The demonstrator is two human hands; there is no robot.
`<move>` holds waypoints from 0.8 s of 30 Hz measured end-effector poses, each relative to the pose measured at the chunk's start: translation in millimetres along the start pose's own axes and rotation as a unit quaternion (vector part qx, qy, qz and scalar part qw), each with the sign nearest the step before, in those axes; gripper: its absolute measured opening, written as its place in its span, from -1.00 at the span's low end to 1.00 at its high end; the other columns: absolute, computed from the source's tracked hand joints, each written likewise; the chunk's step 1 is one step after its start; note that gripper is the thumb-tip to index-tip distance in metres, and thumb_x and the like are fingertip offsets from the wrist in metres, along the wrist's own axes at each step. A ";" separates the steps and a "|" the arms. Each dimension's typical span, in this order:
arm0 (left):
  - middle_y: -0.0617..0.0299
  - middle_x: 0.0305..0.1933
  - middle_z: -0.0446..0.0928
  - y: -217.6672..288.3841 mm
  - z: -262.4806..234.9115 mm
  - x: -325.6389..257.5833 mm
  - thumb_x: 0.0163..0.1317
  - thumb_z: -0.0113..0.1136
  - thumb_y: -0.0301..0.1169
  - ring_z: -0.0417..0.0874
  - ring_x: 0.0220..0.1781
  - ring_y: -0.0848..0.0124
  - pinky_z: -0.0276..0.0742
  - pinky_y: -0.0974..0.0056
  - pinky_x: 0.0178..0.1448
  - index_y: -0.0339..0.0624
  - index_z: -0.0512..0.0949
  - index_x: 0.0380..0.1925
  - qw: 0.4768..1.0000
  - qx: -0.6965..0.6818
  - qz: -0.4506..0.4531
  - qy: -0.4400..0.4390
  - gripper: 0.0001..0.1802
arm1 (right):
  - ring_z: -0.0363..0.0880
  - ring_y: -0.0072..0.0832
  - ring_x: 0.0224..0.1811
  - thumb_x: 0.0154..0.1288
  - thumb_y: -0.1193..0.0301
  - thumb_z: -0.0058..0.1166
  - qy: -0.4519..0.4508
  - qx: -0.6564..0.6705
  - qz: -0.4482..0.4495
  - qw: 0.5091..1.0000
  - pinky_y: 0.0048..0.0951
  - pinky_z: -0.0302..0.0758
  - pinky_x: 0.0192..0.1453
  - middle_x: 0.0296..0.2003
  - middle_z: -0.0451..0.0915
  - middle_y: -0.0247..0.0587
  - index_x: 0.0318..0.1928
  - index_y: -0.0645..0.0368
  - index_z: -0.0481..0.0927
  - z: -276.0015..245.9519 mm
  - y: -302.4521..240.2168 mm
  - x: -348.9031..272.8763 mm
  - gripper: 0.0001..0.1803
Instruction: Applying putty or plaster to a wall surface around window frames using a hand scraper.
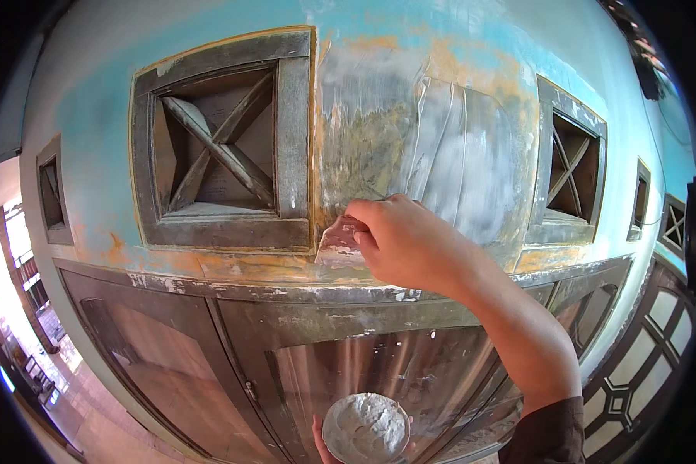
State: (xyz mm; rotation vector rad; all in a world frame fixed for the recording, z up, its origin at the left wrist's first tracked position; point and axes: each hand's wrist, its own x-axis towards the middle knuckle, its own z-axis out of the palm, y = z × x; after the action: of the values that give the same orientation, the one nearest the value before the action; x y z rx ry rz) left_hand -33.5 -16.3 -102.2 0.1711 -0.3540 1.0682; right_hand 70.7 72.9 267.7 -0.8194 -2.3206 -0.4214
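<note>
Two hands seen. Flat scraper (pixel 339 246) held in right hand (pixel 400 238), grip narrow around it, blade set at the wall (pixel 97 174), just right of the large window frame (pixel 292 131). Round bowl (pixel 325 439) with white paste (pixel 367 425) held low by left hand (pixel 319 438), grip wrapped around its sides. Wet-looking pale coat (pixel 475 155) spread above right hand.

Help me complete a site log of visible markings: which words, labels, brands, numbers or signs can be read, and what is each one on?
None can be read with certainty.
Scraper blade, in the right hand: small marks, too small to read.
Large vent at left: faint marks behind the crossed bars, too blurred to tell if they are writing.
Bowl, in the left hand: none visible.
</note>
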 end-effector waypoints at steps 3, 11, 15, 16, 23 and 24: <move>-0.09 0.60 0.13 -2.3 23.3 5.3 0.04 -0.07 0.63 0.18 0.57 -0.23 0.17 -0.50 0.49 0.04 0.15 0.56 0.999 -0.020 -0.033 -0.016 0.24 | 0.63 0.01 0.00 0.32 0.53 0.10 -0.017 -0.104 -0.028 0.994 0.00 0.39 0.08 -0.24 0.67 0.05 -0.10 0.25 0.49 8.4 5.1 3.0 -0.83; -0.12 0.56 0.19 6.7 14.1 14.1 0.07 -0.06 0.61 0.23 0.53 -0.26 0.21 -0.48 0.47 -0.02 0.19 0.53 1.000 -0.004 -0.007 -0.003 0.21 | 0.58 -0.08 0.13 0.40 0.42 0.12 -0.024 -0.206 -0.034 0.978 0.03 0.24 0.19 -0.05 0.60 0.01 -0.03 0.27 0.42 7.1 5.1 8.1 -0.75; -0.14 0.53 0.22 9.7 11.1 19.8 0.08 -0.05 0.59 0.26 0.51 -0.27 0.24 -0.47 0.46 -0.06 0.22 0.51 1.000 0.005 0.007 0.005 0.19 | 0.59 -0.12 0.10 0.41 0.39 0.13 -0.042 -0.198 -0.036 0.979 0.03 0.22 0.17 -0.12 0.58 -0.05 -0.08 0.23 0.45 -0.5 4.5 12.4 -0.78; -0.14 0.53 0.23 10.2 10.4 20.4 0.09 -0.05 0.59 0.27 0.50 -0.28 0.24 -0.47 0.46 -0.07 0.22 0.50 1.000 0.008 0.011 0.008 0.19 | 0.59 -0.12 0.10 0.41 0.39 0.13 -0.042 -0.197 -0.036 0.979 0.03 0.22 0.17 -0.12 0.58 -0.05 -0.08 0.23 0.45 -0.1 5.0 13.6 -0.78; -0.18 0.48 0.29 11.9 5.8 25.6 0.11 -0.04 0.56 0.32 0.46 -0.31 0.28 -0.45 0.44 -0.13 0.27 0.47 0.999 0.023 0.033 0.031 0.17 | 0.61 -0.20 0.04 0.37 0.43 0.12 0.006 -0.276 -0.065 0.959 -0.04 0.23 0.16 -0.17 0.58 -0.18 -0.10 0.18 0.53 8.7 6.9 28.0 -0.85; -0.18 0.48 0.30 10.9 5.3 24.9 0.12 -0.04 0.56 0.32 0.45 -0.31 0.29 -0.45 0.44 -0.14 0.27 0.47 0.998 0.025 0.036 0.036 0.16 | 0.60 -0.21 0.05 0.36 0.44 0.11 0.023 -0.307 -0.069 0.949 -0.05 0.23 0.16 -0.16 0.58 -0.20 -0.11 0.17 0.55 8.1 5.9 30.5 -0.86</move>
State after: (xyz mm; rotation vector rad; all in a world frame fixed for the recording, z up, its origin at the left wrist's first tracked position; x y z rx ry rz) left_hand -33.3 7.8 -88.6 0.1651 -0.2703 1.1518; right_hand 52.4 94.8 282.3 -0.9108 -2.2244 -1.2512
